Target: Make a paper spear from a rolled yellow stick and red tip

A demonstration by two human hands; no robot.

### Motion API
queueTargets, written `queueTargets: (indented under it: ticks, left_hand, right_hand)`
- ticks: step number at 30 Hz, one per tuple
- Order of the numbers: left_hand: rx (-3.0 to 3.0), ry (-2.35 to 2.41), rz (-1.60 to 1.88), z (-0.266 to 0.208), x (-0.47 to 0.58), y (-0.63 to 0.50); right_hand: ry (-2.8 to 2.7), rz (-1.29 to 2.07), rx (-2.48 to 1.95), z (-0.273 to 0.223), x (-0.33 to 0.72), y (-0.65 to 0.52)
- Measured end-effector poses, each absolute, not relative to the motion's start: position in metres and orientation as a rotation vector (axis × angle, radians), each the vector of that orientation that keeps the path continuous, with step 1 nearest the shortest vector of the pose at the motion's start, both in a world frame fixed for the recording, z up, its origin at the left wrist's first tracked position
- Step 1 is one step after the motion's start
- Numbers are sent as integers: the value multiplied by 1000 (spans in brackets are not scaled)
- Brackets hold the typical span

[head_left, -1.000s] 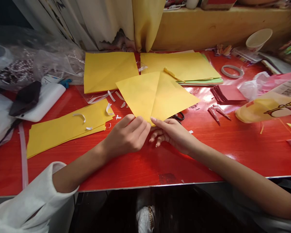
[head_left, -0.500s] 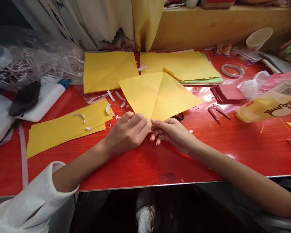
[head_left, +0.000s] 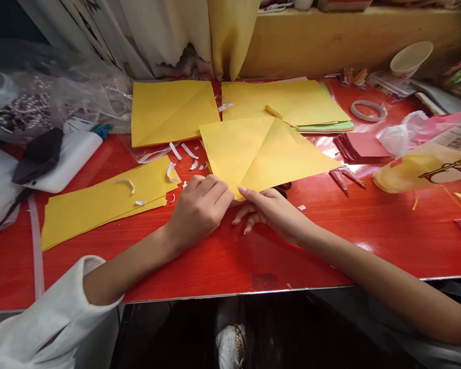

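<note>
Creased yellow sheet [head_left: 267, 154]: in front of coloured-paper stack [head_left: 309, 102]; just swung rightward, probably being turned about its pinched corner.
Left hand [head_left: 200, 207]: curled, gripping that corner.
Right hand [head_left: 274, 212]: thumb pinching there, lower fingers loose.

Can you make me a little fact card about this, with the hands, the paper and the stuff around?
Left hand: curled, gripping the near corner of the creased yellow sheet
Right hand: at the same corner, thumb on top
Crease: runs from that corner toward the far side
Table: red
On the left: yellow paper strips, white paper scraps on top
Behind: yellow paper stack, green sheets underneath
On the right: dark red paper squares
</note>
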State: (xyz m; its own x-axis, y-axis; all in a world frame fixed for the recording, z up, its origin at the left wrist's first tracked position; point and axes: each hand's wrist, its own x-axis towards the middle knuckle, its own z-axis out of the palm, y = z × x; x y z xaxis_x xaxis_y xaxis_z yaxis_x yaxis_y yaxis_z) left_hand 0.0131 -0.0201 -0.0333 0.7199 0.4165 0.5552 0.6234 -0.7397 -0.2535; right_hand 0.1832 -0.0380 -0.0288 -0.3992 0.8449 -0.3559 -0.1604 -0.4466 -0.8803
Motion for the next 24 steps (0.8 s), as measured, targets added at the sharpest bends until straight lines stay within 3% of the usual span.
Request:
queueTargets:
  ticks: [24]
  left_hand:
    - [-2430,-649,-618,-29,12,-20]
  right_hand:
    - [-1022,1934,-1098,-28,185,-37]
